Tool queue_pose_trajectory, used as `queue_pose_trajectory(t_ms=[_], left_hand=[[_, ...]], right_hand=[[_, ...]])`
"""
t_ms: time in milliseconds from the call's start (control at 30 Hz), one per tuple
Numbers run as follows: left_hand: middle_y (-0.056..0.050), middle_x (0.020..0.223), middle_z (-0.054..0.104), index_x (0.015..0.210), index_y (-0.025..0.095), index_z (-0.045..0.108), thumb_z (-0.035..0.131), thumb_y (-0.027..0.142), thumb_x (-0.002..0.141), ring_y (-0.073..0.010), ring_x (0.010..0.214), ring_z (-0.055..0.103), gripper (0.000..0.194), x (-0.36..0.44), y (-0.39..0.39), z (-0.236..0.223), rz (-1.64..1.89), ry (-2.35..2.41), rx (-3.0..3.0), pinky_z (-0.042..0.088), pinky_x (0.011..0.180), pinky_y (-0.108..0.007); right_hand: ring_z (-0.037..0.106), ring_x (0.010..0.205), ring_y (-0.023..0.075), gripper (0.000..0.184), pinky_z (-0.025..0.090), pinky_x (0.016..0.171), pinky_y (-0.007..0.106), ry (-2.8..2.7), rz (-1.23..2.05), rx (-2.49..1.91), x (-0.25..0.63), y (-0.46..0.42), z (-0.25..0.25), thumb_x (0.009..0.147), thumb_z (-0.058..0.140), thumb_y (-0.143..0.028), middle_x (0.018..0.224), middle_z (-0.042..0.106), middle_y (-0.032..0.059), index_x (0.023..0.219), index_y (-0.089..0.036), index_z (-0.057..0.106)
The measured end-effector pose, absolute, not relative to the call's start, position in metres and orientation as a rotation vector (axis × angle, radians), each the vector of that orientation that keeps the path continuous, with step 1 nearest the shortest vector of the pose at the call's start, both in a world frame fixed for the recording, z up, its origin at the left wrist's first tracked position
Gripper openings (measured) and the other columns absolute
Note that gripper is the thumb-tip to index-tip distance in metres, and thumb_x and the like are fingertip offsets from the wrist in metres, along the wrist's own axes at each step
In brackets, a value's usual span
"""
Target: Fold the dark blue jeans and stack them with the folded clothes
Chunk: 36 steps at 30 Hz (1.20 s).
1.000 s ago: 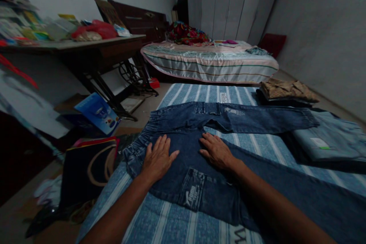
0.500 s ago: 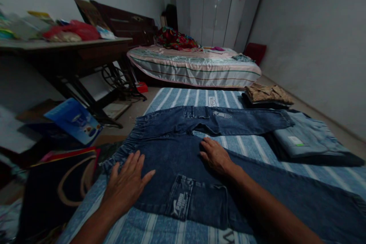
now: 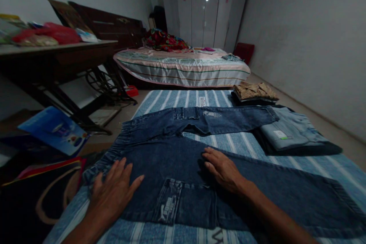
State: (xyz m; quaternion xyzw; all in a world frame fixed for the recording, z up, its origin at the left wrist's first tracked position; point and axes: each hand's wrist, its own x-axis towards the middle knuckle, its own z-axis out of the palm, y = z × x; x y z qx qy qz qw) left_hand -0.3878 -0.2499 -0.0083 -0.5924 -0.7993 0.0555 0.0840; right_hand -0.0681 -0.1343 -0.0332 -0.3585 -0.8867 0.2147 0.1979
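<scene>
A pair of dark blue jeans (image 3: 171, 156) lies spread sideways, its gathered elastic waist to the left and both legs stretching right. White print and pockets show on each leg. My left hand (image 3: 113, 187) rests on the jeans near the waistband, fingers spread. Over the upper part of the nearer leg is my right hand (image 3: 221, 167), palm down with its fingers extended and loosely together; whether it presses on the cloth I cannot tell. Under the jeans is a blue and white striped bedsheet (image 3: 160, 99).
Folded light blue jeans (image 3: 288, 129) lie on dark cloth at the right, with a folded brown patterned garment (image 3: 254, 91) behind. A sewing machine table (image 3: 85, 47), a blue box (image 3: 54, 129) and a dark bag (image 3: 25, 202) stand left. Another bed (image 3: 183, 70) is beyond.
The camera view has swung slightly, so most things sit further left. Relative to the jeans, my right hand has slid a little toward the right and nearer me. My left hand stays near the waist.
</scene>
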Motion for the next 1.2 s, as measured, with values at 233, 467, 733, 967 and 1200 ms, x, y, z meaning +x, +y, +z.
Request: queue_pose_trajectory(t_ms=[233, 467, 733, 967, 1200], left_hand=[[-0.011, 0.145, 0.041, 0.129, 0.018, 0.053, 0.037, 0.050, 0.089, -0.0291, 0.136, 0.033, 0.054, -0.318, -0.237, -0.025, -0.129, -2.213, -2.155, 0.028, 0.107, -0.051], [-0.011, 0.148, 0.036, 0.137, 0.018, 0.044, 0.034, 0.051, 0.090, -0.0298, 0.137, 0.031, 0.058, -0.318, -0.241, -0.037, -0.072, -2.247, -2.161, 0.027, 0.106, -0.056], [-0.013, 0.142, 0.046, 0.127, 0.016, 0.054, 0.039, 0.043, 0.092, -0.0286, 0.134, 0.036, 0.046, -0.277, -0.244, -0.026, -0.294, -2.000, -2.318, 0.032, 0.105, -0.051], [-0.011, 0.146, 0.040, 0.136, 0.019, 0.045, 0.042, 0.048, 0.091, -0.0287, 0.134, 0.036, 0.054, -0.262, -0.249, -0.041, -0.215, -1.827, -2.440, 0.031, 0.105, -0.052], [-0.011, 0.141, 0.046, 0.133, 0.017, 0.047, 0.048, 0.044, 0.087, -0.0271, 0.131, 0.041, 0.053, -0.248, -0.254, -0.052, -0.395, -1.484, -2.449, 0.036, 0.104, -0.047]], right_hand=[[0.033, 0.135, 0.0235, 0.041, 0.028, 0.112, 0.047, -2.638, 0.618, -0.971, -0.066, -0.171, -0.032, 0.096, 0.038, -0.035, 0.145, 0.041, 0.0088, 0.131, -0.019, 0.050], [0.037, 0.133, 0.0272, 0.041, 0.032, 0.109, 0.050, -2.523, 0.407, -1.257, -0.034, -0.151, -0.043, 0.095, 0.040, -0.033, 0.141, 0.045, 0.0138, 0.127, -0.013, 0.054], [0.041, 0.131, 0.0221, 0.037, 0.037, 0.107, 0.044, -2.520, 0.417, -0.957, -0.050, -0.196, -0.037, 0.095, 0.040, -0.029, 0.138, 0.049, 0.0106, 0.127, -0.017, 0.053], [0.044, 0.128, 0.0268, 0.036, 0.039, 0.104, 0.049, -2.502, 0.268, -1.293, -0.019, -0.178, -0.044, 0.093, 0.043, -0.030, 0.136, 0.051, 0.0118, 0.123, -0.017, 0.057], [0.060, 0.108, 0.0255, 0.031, 0.053, 0.090, 0.042, -2.249, -0.064, -1.390, 0.056, -0.186, -0.069, 0.091, 0.044, -0.031, 0.118, 0.063, 0.0148, 0.111, -0.015, 0.062]])
